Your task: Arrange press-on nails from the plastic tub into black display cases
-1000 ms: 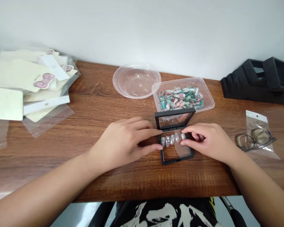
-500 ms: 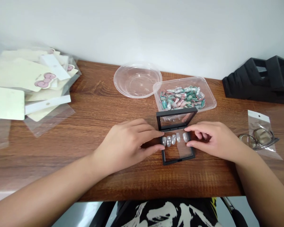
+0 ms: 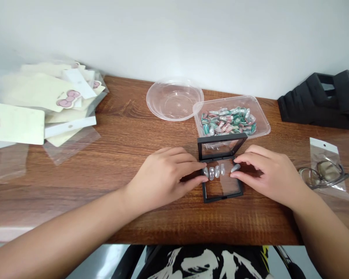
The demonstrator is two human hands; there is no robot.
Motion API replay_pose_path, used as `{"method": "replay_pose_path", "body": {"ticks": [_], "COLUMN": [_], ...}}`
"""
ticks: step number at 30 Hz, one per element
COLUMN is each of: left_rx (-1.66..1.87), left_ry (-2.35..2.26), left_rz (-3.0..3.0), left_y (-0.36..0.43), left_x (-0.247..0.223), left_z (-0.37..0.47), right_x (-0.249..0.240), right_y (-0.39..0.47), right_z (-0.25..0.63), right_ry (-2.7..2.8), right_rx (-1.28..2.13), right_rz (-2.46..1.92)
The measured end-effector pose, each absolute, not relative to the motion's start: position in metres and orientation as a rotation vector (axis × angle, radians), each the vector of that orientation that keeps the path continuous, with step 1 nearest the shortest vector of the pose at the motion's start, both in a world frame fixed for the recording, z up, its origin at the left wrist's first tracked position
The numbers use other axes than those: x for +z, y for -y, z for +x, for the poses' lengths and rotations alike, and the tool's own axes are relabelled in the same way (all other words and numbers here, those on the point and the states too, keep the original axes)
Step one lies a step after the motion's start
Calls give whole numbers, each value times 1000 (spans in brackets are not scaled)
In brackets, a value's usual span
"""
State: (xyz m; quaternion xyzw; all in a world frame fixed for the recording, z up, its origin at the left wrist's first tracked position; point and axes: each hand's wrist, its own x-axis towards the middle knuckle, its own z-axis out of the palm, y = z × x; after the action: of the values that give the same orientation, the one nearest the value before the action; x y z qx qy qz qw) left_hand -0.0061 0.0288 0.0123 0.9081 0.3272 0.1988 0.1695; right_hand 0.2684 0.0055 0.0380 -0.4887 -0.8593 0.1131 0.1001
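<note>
We have a brown table (image 3: pixel 125 149) before us, its far edge along a pale wall (image 3: pixel 133 38). At its left lies a heap of cream cards (image 3: pixel 35 91), some printed with pink bows, mixed with clear bags (image 3: pixel 72 146) that have white strips. A stepped black rack (image 3: pixel 314 100) with square openings stands at the far right, by the wall. Our left hand (image 3: pixel 168 174) and our right hand (image 3: pixel 272 170) are near the table's front edge. Beyond them sits a clear oblong tub (image 3: pixel 263 118), holding a loose heap of green, pink and silver nails (image 3: pixel 229 121). Just left of it, a round clear bowl (image 3: pixel 159 111) lets the wood show through; its rim and the tub's corner overlap. On the right, glasses (image 3: pixel 329 170) lie across a small bag (image 3: pixel 322 145). In front of the tub is a black case (image 3: pixel 223 197), base flat, lid (image 3: pixel 222 138) tilted up. In the base, four silver nails (image 3: pixel 217 171) form a row toward the left. Our left thumb and forefinger bracket the leftmost at the case's left edge; whether they pinch it, we cannot tell. Our right thumb and forefinger grip a single nail (image 3: pixel 235 167), slanted, at the case's right side.
</note>
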Motion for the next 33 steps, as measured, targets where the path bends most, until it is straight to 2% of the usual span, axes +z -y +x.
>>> {"method": "replay_pose_path", "body": {"ticks": [17, 24, 33], "left_rx": [587, 594, 607], "left_ry": [-960, -975, -985], "left_rz": [2608, 2624, 2596], "left_y": [-26, -24, -23], "left_x": [13, 13, 12], "left_z": [-3, -2, -1], "right_x": [31, 30, 33], "right_y": [-5, -9, -6], "right_z": [268, 265, 264], "right_ry": [2629, 2602, 2609], "right_rx": [371, 562, 592], "right_rz": [-1299, -1242, -1236]}}
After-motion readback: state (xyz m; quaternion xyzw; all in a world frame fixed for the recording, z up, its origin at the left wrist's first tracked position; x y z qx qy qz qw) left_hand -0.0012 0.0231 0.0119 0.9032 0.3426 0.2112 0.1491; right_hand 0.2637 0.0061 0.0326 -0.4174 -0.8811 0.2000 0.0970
